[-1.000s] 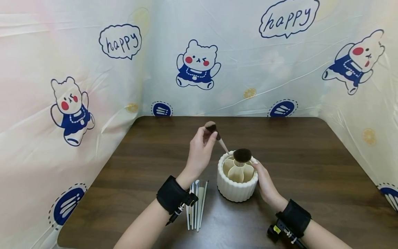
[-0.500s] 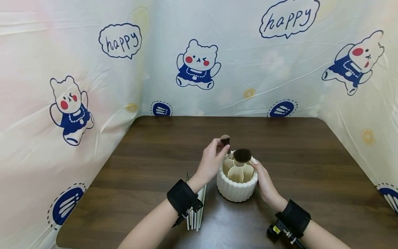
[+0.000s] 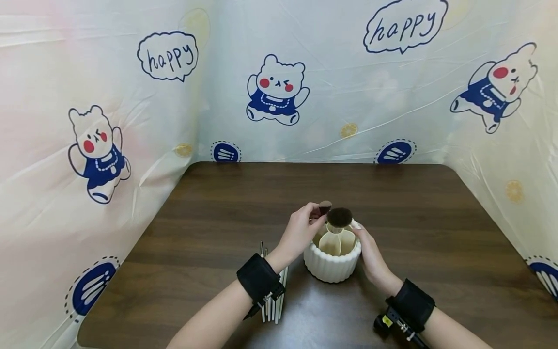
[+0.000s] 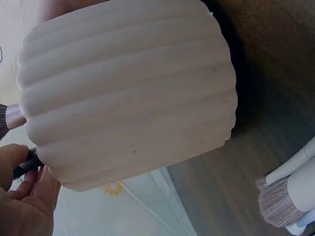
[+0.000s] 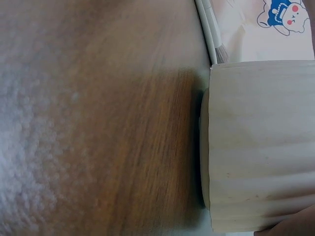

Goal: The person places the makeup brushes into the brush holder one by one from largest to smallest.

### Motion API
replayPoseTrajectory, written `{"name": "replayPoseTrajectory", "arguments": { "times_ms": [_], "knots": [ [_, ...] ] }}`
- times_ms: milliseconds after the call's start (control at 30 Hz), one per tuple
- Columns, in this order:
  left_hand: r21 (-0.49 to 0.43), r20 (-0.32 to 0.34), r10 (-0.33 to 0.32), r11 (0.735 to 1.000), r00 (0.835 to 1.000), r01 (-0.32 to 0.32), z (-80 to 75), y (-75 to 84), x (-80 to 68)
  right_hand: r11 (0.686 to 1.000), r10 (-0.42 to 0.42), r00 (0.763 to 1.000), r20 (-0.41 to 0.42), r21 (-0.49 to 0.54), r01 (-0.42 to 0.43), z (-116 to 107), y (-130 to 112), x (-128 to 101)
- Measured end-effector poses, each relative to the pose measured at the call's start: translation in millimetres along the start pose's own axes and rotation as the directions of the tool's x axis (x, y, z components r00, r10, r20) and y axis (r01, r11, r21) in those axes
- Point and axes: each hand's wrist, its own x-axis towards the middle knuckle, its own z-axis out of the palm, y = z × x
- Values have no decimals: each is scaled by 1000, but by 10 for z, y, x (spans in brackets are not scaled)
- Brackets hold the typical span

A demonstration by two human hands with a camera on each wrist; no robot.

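A cream fluted makeup brush holder (image 3: pixel 333 264) with petal-shaped compartments stands on the table. A full dark-haired makeup brush (image 3: pixel 339 217) stands upright in its middle. My left hand (image 3: pixel 301 228) pinches a smaller makeup brush (image 3: pixel 325 207) just below its bristles, at the holder's far left rim. That brush's handle is hidden behind the fingers and the holder's wall; its dark neck (image 4: pixel 30 161) shows between thumb and fingers in the left wrist view. On the right side, my right hand (image 3: pixel 370 249) grips the holder by its rim and wall.
Several pale-handled brushes (image 3: pixel 276 310) lie side by side on the dark wooden table (image 3: pixel 209 213), left of the holder and partly under my left wrist. A printed curtain (image 3: pixel 279 140) rises along the table's back and sides.
My left hand has moved right and toward the holder with the smaller brush, which has sunk lower, its pale handle now out of sight. The right hand and holder have stayed put.
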Motion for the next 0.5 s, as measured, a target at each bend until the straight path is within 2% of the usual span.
{"name": "replayPoseTrajectory", "arguments": {
  "times_ms": [500],
  "knots": [
    [90,8,64,994,998,-64,4,9,41,1000,13,1000,-6,9,-13,3,-7,12]
  ]
}}
